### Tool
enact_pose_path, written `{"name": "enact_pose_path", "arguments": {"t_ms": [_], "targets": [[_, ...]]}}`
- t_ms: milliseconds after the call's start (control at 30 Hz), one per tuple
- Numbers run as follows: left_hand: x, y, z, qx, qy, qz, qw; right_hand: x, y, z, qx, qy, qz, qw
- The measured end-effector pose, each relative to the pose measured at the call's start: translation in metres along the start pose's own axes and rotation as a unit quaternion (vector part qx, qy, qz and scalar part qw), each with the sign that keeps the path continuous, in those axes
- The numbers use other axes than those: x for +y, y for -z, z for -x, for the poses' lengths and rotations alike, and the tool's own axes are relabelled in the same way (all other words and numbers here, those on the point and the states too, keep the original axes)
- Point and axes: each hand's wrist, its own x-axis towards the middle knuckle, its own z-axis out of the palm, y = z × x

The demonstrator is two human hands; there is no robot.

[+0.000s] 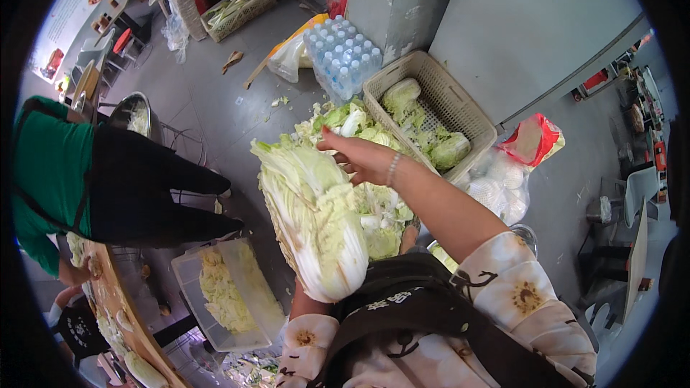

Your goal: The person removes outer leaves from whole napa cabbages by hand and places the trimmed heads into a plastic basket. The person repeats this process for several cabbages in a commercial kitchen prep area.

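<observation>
A large napa cabbage (318, 221) is held up in front of me, its white base towards my body and its leafy end pointing away. My left forearm (308, 302) runs beneath it; the cabbage hides the left hand that supports it from below. Over the upper right side of the head, my right hand (358, 156) has its fingers apart and holds nothing. Whether its fingertips touch the outer leaves is hard to tell. Below lies a pile of loose cabbage leaves (380, 226) on the floor, partly covered by my hand and the cabbage.
Right of the pile stands a plastic crate (480, 132) with cabbages, beside wrapped water bottles (345, 59). A clear bin (188, 280) of leaves is at lower left. A person in green (54, 167) works at a wooden table (126, 302). A bagged bundle (501, 186) sits right.
</observation>
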Motion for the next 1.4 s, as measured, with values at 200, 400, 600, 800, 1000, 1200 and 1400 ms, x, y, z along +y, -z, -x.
{"name": "enact_pose_path", "arguments": {"t_ms": [200,400,600,800,1000,1200,1400], "targets": [[-0.004,0.001,-0.003,-0.002,0.0,-0.017,1.0,-0.016,-0.014,0.009,-0.045,0.151,0.117,0.981],[0.0,-0.006,-0.005,-0.004,0.001,-0.036,0.999,-0.016,-0.007,0.006,0.039,0.199,0.293,0.934],[-0.002,-0.003,-0.013,-0.006,0.006,-0.03,1.0,-0.02,-0.001,0.025,0.077,0.249,0.311,0.914],[0.008,0.0,-0.025,-0.012,-0.035,-0.04,0.999,-0.038,0.012,0.06,0.01,0.212,0.172,0.962],[0.031,0.002,-0.045,-0.022,-0.107,-0.051,0.993,-0.002,0.061,0.076,0.082,0.294,-0.044,0.951],[0.045,0.013,-0.038,-0.02,-0.158,-0.057,0.986,0.051,0.036,0.066,0.099,0.073,0.022,0.992],[0.042,0.02,-0.041,-0.031,-0.18,-0.031,0.983,0.063,-0.014,0.069,-0.005,0.093,0.027,0.995]]}}
